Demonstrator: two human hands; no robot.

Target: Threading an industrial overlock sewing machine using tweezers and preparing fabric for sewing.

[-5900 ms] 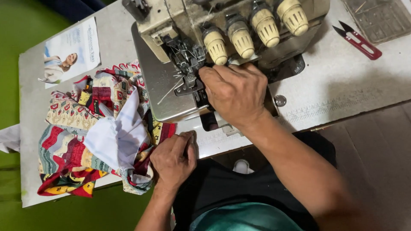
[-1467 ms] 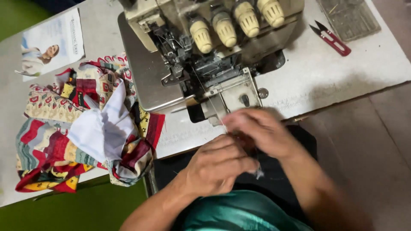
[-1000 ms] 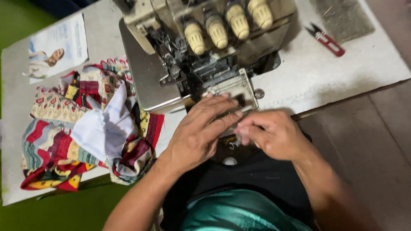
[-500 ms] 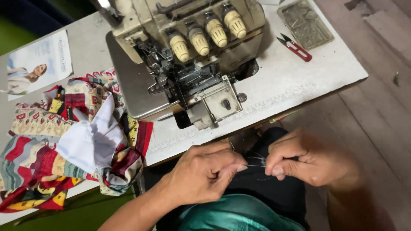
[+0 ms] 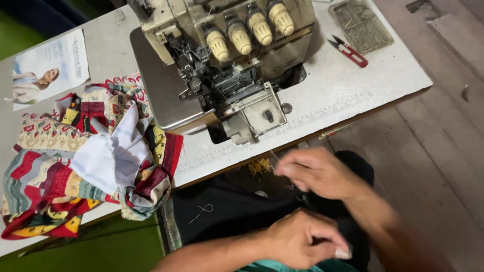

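Observation:
My right hand (image 5: 317, 174) is blurred just below the table's front edge, its fingertips pinched on a thin thread (image 5: 275, 155) that runs up toward the grey overlock sewing machine (image 5: 227, 65). My left hand (image 5: 302, 239) is lower, over my lap, curled into a fist with nothing visible in it. Both hands hover above the black cloth (image 5: 222, 216) on my lap, where a short loose thread (image 5: 200, 211) lies. The machine's front cover (image 5: 257, 113) hangs open.
A pile of patterned fabric (image 5: 50, 176) with a white piece (image 5: 111, 151) on top lies left of the machine on the white table (image 5: 353, 95). Red thread snips (image 5: 349, 50) and a metal plate (image 5: 360, 22) sit at the right. A printed leaflet (image 5: 48, 68) lies far left. Wooden floor (image 5: 438, 151) is right.
Both hands came off the machine and dropped to my lap. They then held a thread stretched between them; now my right hand has risen toward the table edge and my left has sunk lower.

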